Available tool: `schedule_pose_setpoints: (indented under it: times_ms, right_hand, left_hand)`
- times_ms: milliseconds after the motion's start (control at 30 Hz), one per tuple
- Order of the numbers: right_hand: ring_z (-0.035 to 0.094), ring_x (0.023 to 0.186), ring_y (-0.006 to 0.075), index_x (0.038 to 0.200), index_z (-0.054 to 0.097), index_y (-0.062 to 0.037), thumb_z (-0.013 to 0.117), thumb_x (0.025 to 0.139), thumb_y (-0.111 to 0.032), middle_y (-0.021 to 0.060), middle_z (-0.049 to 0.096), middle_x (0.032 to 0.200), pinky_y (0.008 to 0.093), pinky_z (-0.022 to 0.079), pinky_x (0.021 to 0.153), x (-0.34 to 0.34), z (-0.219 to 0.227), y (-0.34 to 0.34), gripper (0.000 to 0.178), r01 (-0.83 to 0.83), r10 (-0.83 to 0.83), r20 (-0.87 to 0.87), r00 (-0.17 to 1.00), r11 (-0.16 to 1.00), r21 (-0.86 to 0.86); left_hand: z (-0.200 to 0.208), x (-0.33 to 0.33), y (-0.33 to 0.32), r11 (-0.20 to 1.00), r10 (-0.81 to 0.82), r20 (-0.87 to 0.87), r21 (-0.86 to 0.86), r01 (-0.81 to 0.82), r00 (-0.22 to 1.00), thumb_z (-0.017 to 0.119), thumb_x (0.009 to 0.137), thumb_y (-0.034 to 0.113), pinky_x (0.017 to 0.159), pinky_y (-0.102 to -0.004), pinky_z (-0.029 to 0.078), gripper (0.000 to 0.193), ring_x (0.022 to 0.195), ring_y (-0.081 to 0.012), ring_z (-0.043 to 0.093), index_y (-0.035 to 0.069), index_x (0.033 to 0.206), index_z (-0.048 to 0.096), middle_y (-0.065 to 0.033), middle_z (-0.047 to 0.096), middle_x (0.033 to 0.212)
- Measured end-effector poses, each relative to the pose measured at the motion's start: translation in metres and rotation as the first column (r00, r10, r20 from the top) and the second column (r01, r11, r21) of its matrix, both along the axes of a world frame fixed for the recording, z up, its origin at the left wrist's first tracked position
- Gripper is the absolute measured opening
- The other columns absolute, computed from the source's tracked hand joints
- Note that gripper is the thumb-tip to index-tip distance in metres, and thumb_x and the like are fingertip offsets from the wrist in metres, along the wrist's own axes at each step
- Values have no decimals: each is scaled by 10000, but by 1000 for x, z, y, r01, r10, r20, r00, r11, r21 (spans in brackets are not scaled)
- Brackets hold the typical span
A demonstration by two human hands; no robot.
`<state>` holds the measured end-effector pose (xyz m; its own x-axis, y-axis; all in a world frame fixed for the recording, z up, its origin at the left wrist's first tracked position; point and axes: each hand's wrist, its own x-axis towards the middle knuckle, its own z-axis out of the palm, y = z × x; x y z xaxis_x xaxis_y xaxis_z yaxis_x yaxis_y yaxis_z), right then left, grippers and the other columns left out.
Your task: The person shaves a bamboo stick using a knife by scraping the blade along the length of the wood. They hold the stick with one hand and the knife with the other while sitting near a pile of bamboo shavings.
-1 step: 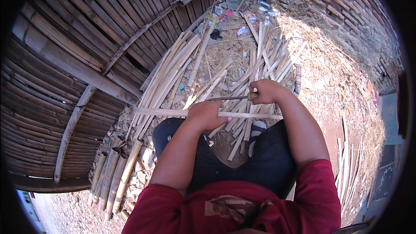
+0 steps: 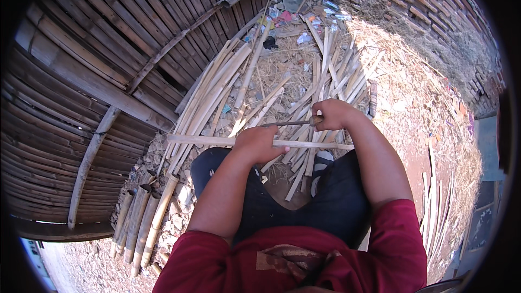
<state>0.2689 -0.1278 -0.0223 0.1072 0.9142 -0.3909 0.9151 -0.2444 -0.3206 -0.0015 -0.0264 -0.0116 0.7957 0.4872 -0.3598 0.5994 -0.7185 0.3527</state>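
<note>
A long pale bamboo strip [image 2: 315, 144] lies crosswise over my knees, and my left hand [image 2: 256, 144] is closed round it near its middle. My right hand [image 2: 332, 114] is closed on the wooden handle of a knife [image 2: 296, 123]. The narrow dark blade points left, and its far end reaches my left hand, where the fingers hide the tip. Between my hands the blade sits just beyond the strip, roughly parallel to it. Under and past the strip, a loose heap of split bamboo strips [image 2: 320, 84] covers the ground in front of my feet.
More long strips [image 2: 214, 89] lean along the bamboo wall [image 2: 103, 70] at left. Several bamboo poles [image 2: 142, 222] lie at lower left over broken stones. Far ahead, scattered rubbish [image 2: 287, 8] meets a brick wall [image 2: 418, 5]. Thin strips [image 2: 434, 211] lie to my right.
</note>
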Motion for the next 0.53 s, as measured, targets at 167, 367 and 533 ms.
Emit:
schedule_pose_setpoints:
  times_ms: [167, 367, 533]
  right_hand:
    - [701, 1127, 378, 1225, 723, -79, 876, 742, -401, 191, 746, 1155, 459, 550, 958, -1, -1, 1, 600, -4, 4, 0, 1000, 1000, -29]
    - [701, 1134, 376, 1239, 721, -77, 874, 738, -418, 187, 745, 1169, 460, 549, 964, 0, -2, 0, 626, 7, -7, -2, 1000, 999, -50]
    - [702, 1136, 374, 1246, 717, -71, 871, 740, -426, 191, 745, 1187, 461, 548, 974, 1, -8, 1, 637, -2, 3, 16, 1000, 998, -62]
  left_hand:
    - [9, 2, -3, 999, 21, -46, -35, -23, 999, 736, 877, 616, 974, -483, 547, 686, 1153, -369, 707, 121, 1345, 661, -177, 751, 1187]
    - [9, 2, -3, 999, 17, -69, -43, -20, 998, 730, 875, 628, 968, -486, 549, 697, 1145, -370, 711, 124, 1351, 658, -180, 752, 1184]
    - [6, 2, -2, 997, 11, -87, -75, -18, 996, 728, 874, 635, 970, -490, 549, 712, 1140, -369, 714, 124, 1363, 648, -191, 752, 1174]
